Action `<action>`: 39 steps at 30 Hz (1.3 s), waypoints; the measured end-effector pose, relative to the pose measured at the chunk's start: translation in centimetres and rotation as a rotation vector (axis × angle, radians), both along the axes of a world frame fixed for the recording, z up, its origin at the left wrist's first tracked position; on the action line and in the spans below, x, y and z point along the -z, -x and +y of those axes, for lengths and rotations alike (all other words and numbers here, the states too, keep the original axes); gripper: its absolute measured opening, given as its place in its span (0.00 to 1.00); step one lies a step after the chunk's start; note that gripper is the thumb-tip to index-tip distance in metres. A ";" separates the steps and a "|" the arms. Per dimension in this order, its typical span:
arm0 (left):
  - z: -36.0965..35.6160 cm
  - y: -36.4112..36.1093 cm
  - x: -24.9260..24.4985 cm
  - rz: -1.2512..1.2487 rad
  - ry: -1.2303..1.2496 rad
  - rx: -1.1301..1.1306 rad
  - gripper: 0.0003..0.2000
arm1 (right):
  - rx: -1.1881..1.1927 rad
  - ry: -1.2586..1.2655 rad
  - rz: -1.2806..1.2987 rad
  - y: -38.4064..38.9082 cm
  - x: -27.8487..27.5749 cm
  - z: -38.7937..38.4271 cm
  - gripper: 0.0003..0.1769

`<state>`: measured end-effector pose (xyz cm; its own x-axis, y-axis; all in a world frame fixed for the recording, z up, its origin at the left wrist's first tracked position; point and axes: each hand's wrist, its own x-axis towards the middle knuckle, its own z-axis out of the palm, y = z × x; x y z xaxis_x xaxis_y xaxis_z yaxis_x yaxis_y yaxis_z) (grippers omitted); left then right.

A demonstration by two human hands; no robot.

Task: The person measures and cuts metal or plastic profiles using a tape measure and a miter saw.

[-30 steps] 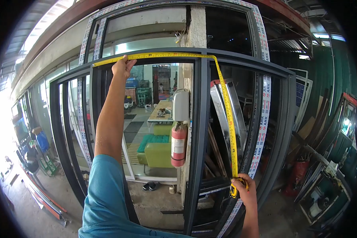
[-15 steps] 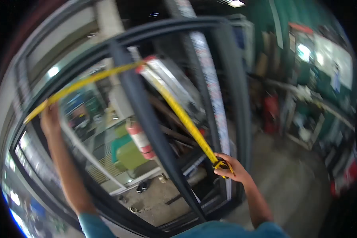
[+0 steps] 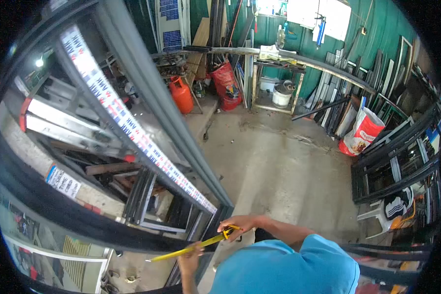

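Low in the head view, my right hand (image 3: pixel 242 224) grips the yellow and black case of a tape measure (image 3: pixel 228 232). A short length of its yellow blade (image 3: pixel 169 255) sticks out to the left. My left hand (image 3: pixel 190 256) is closed around that blade, close to the case, and the blade's free end points left past my fingers. Both hands are in front of the lower part of a large dark grey metal frame (image 3: pixel 160 98). One bar of it carries a white protective film strip (image 3: pixel 113 110) with blue and red print.
An orange gas cylinder (image 3: pixel 182 95), a red sack (image 3: pixel 226 85) and a workbench (image 3: pixel 294 60) stand along the far side. At right are leaning metal profiles (image 3: pixel 330 95), a red-and-white bag (image 3: pixel 362 132) and a white plastic chair (image 3: pixel 377 219). Concrete floor (image 3: pixel 279 161) lies between.
The long stretched blade is now short. My left hand has come down from the upper left of the frame to near my right hand. The view has swung to the right.
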<state>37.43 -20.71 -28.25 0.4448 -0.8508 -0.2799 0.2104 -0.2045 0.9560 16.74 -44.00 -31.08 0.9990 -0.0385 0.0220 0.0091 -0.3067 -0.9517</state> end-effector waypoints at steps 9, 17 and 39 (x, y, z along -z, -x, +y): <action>-23.1 12.7 10.1 -0.404 -0.212 0.518 0.19 | 0.284 0.026 0.120 14.4 4.7 -15.4 0.35; -40.4 19.3 11.3 -0.466 -0.219 0.998 0.27 | 0.718 0.021 0.425 28.0 4.3 -24.8 0.40; -99.7 16.9 9.3 0.542 -0.612 0.746 0.29 | 1.177 0.113 0.283 30.5 -2.6 -76.8 0.28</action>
<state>20.50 -120.42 -37.51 -0.4315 -0.5057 -0.7471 0.1978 -0.8610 0.4686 -13.78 -120.85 -28.51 0.3248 -0.9370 -0.1290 -0.5342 -0.0692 -0.8425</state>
